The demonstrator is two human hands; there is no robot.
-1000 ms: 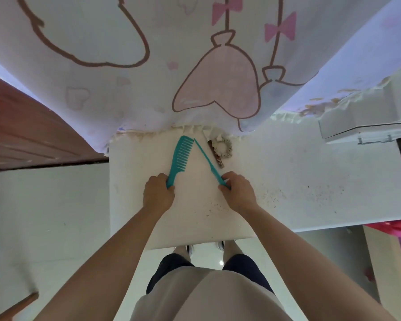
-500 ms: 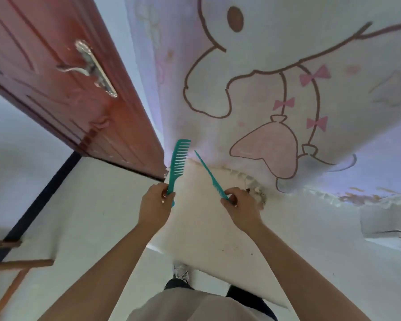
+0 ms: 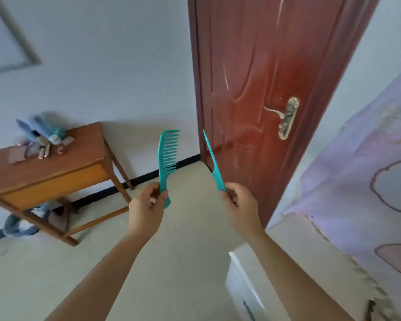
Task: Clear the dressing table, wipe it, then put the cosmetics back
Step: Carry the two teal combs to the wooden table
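Head view: person's left hand point(image 3: 146, 209) has its fingers curled round the handle of a teal wide-tooth plastic comb point(image 3: 164, 163), which stands upright with its teeth facing right. Right hand point(image 3: 240, 205) pinches the toothed end of a teal plastic tail comb point(image 3: 218, 181), thin pointed tail up and leaning left. Both combs are in the air at mid-frame, apart from each other and touching nothing else.

Brown wooden side table point(image 3: 56, 174) sits against the wall on the left, with a cluster of cosmetics point(image 3: 39, 140) on its far corner. My guess is that's the drop-off spot, so the clearing step is in progress.

Red-brown panelled door point(image 3: 252, 89) is straight behind the combs. White cabinet corner point(image 3: 248, 286) at bottom right is likely the dressing table, with a lilac cartoon-print cloth point(image 3: 368, 181) hanging above it.

Handling, as I judge it: both combs are light, stiff, smooth plastic. Wide comb is best held by the handle, as it is now. Tail comb's spike looks bendy and sharp, so grip the toothed spine, not the tail. Lay them flat, don't drop them, since teeth could snap.
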